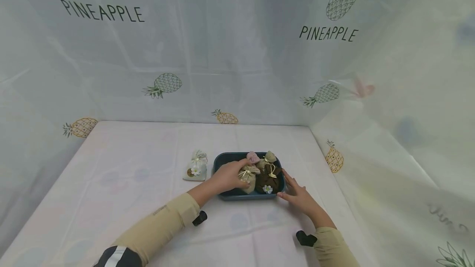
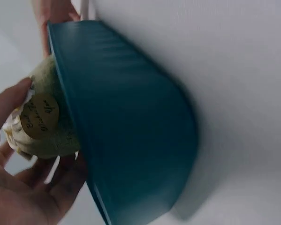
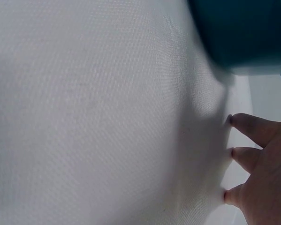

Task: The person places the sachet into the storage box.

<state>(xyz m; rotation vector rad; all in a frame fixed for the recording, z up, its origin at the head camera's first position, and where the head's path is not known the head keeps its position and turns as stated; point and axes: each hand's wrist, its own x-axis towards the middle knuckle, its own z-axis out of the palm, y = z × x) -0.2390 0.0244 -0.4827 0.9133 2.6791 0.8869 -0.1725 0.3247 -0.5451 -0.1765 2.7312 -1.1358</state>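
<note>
A dark teal tray (image 1: pixel 237 197) holds several small drawstring sachets. My left hand (image 1: pixel 230 175) reaches over the tray's left part and grips a beige sachet (image 1: pixel 249 182), thumb on one side and fingers on the other. In the left wrist view a round tan label with writing shows on this sachet (image 2: pixel 44 115). Beside it lie a dark brown sachet (image 1: pixel 268 179) with a white flower, a pale green one (image 1: pixel 270 157) and a pink one (image 1: pixel 253 157). At the tray's right end, my right hand (image 1: pixel 298 197) has its fingers spread, thumb and forefinger right at the rim.
A white sachet (image 1: pixel 196 167) with a flower and a round label stands left of the tray. White cloth covers the table (image 1: pixel 130 184). A pineapple-print curtain (image 1: pixel 237 52) hangs behind and at both sides.
</note>
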